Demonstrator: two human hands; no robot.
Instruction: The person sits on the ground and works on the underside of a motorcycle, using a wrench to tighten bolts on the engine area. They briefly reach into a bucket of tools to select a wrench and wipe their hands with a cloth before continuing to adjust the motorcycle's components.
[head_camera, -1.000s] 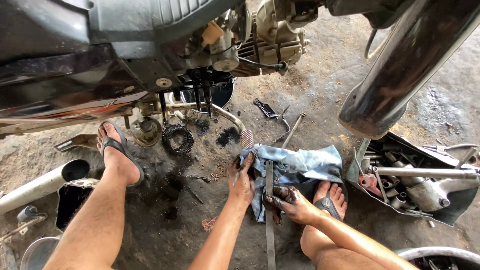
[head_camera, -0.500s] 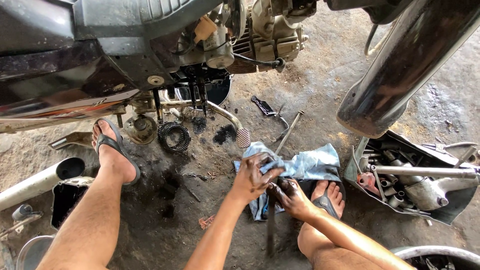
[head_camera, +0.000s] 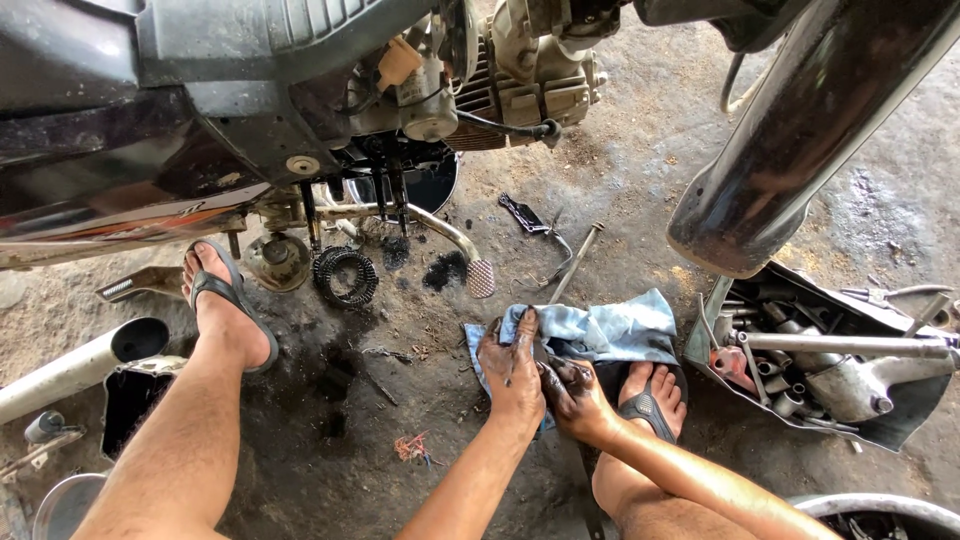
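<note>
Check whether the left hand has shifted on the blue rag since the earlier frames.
Yes. The left hand lay flat on the near left part of the blue rag; it has since slid toward the right hand, fingers meeting it, judged against the foot peg.

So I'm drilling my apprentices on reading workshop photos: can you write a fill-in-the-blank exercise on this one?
1. Both hands, the left hand and the right hand, rest on a light ____ rag.
2. Each foot wears a ____.
3. The toothed ring lies on the ground beside the person's ____ foot.
4. The tray of metal parts lies to the person's ____.

Missing words: blue; sandal; left; right
</note>
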